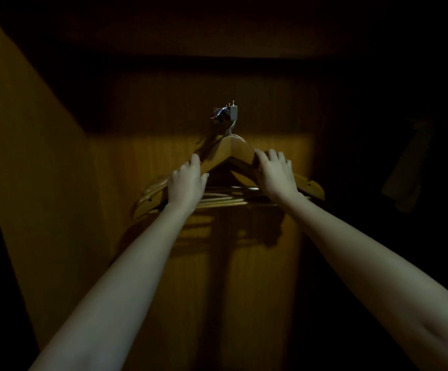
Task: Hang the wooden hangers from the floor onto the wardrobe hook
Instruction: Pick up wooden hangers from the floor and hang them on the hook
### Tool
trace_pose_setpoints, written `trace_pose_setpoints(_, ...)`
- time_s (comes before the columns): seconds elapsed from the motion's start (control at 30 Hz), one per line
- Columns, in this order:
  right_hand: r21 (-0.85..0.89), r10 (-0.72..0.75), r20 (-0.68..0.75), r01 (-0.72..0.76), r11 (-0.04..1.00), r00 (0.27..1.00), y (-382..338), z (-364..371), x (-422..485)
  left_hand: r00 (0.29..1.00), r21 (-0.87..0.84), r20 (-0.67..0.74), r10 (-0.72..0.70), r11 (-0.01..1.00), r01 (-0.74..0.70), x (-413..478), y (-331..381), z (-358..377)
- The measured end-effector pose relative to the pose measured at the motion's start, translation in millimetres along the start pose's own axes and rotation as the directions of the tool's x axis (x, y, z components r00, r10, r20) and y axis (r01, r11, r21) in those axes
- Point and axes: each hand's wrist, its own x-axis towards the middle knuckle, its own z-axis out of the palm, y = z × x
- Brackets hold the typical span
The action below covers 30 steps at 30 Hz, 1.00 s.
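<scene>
Head view, dim. Bunch of light-brown wooden hangers (240, 151) hung by wire necks from small metal wardrobe hook (227, 113), high on brown wooden wardrobe panel (271, 103). Left hand (186, 182) clasping left shoulders of bunch; right hand (277, 174) clasping right shoulders. Dark cloth (404, 170) near right edge.

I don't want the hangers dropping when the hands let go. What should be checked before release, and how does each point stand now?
1. Left hand on the wooden hangers: ok, resting on the left shoulder.
2. Right hand on them: ok, on the right shoulder.
3. Wire tops seated over the wardrobe hook: cannot tell, too dark and small.
4. Bundle level: ok, both ends at similar height.
5. Hook firmly fixed to the wardrobe panel: cannot tell.
</scene>
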Motion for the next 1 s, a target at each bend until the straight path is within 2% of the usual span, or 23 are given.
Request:
trace_pose_setpoints(0.23, 0.012, -0.019, -0.006, 0.020, 1.000, 1.000, -2, 2, 0, 0.998, 0.083, -0.058, 0.028, 0.996, -0.023, -3, -4, -2)
trace_pose_setpoints(0.4, 0.001, -0.017, -0.008, 0.017, 1.000, 1.000, -4, 4, 1, 0.999, 0.050, -0.039, 0.002, 0.999, 0.000, 1, -8, -1)
trace_pose_setpoints(0.57, -0.002, 0.017, 0.058, -0.016, 1.000, 0.998, -5, -3, -3, 1.000, 0.023, -0.016, -0.013, 1.000, 0.013, 3, -3, -7)
trace_pose_setpoints(0.8, -0.034, 0.059, 0.036, -0.058, 0.998, 0.998, 7, -9, -34, 0.989, -0.016, -0.091, 0.114, 0.993, -0.116, -18, 13, -19)
trace_pose_setpoints(1.0, -0.036, 0.176, 0.069, -0.174, 0.984, 0.982, 26, -8, -73, 0.989, 0.008, 0.058, 0.138, 0.990, -0.138, -45, 14, -8)
